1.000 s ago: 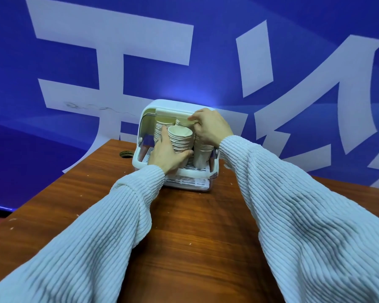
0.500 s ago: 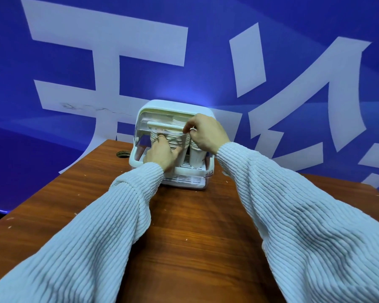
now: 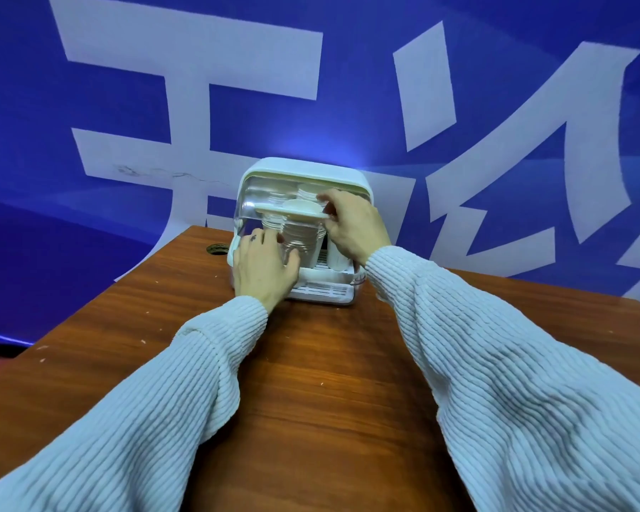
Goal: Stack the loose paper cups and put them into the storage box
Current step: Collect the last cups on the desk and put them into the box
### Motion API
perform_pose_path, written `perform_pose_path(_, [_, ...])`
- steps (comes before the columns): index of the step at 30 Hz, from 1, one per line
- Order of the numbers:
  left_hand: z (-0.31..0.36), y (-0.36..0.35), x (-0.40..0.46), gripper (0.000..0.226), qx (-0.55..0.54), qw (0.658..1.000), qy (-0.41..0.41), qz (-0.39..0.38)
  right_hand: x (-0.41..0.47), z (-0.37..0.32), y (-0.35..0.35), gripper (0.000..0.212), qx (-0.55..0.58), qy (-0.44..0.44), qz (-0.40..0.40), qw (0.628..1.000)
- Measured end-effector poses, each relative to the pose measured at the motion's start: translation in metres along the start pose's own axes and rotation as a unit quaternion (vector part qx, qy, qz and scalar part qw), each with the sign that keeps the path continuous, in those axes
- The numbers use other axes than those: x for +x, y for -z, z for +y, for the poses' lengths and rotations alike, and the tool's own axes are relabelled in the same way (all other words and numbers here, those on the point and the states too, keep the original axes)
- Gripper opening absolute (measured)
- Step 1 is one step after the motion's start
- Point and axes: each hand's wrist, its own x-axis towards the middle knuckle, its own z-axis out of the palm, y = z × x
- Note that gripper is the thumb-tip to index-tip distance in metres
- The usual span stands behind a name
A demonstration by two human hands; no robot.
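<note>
A person in ribbed pale sleeves reaches toward the upper middle of the frame, where a white storage box [image 3: 342, 293] sits at the far edge of a brown wooden table [image 3: 311, 382]. Behind it hangs a blue banner [image 3: 348, 86] with large white lettering.

The left hand [image 3: 263, 262], just left of centre, curls round the lower part of a stack of paper cups [image 3: 299, 242] standing upright inside the box. More cup stacks stand behind and to the right of it. The right hand [image 3: 355, 225] pinches the right end of the box's clear curved cover [image 3: 270, 199], which sits partway down over the opening, its front bar crossing the top of the held stack.

The cups look light, thin and easily crushed, so a nested stack would likely bend or come apart if squeezed hard or lifted by the top cup alone. A gentle wrap low round the stack, as here, seems the safest hold. The cover appears stiff and smooth, best guided by its front bar.
</note>
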Motion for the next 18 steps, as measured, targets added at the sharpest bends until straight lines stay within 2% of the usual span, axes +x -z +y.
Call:
perform_pose_path(2, [-0.007,0.004,-0.003,0.038,-0.003,0.998,-0.067,0.011,0.002,-0.002,-0.003,0.031,-0.032,0.007,-0.012,0.999])
perform_pose_path(5, [-0.009,0.006,-0.006,0.06,0.031,0.982,-0.154,-0.104,0.002,-0.003,-0.006,0.028,-0.044,0.004,-0.01,0.999])
perform_pose_path(9, [0.0,-0.002,-0.011,0.072,0.111,0.975,-0.125,-0.143,0.006,-0.005,-0.001,0.027,-0.053,-0.001,-0.023,0.998])
perform_pose_path(14, [0.011,-0.005,-0.004,0.061,0.126,0.975,-0.07,-0.168,0.002,-0.011,-0.001,0.017,-0.097,0.031,-0.055,0.993])
perform_pose_path(16, [0.007,-0.003,-0.011,0.055,0.1,0.982,-0.086,-0.136,-0.005,-0.01,-0.006,0.017,-0.098,0.038,-0.045,0.993])
perform_pose_path(18, [-0.001,0.001,-0.019,0.04,0.062,0.988,-0.124,-0.067,-0.01,-0.009,-0.011,0.017,-0.099,0.043,-0.036,0.994])
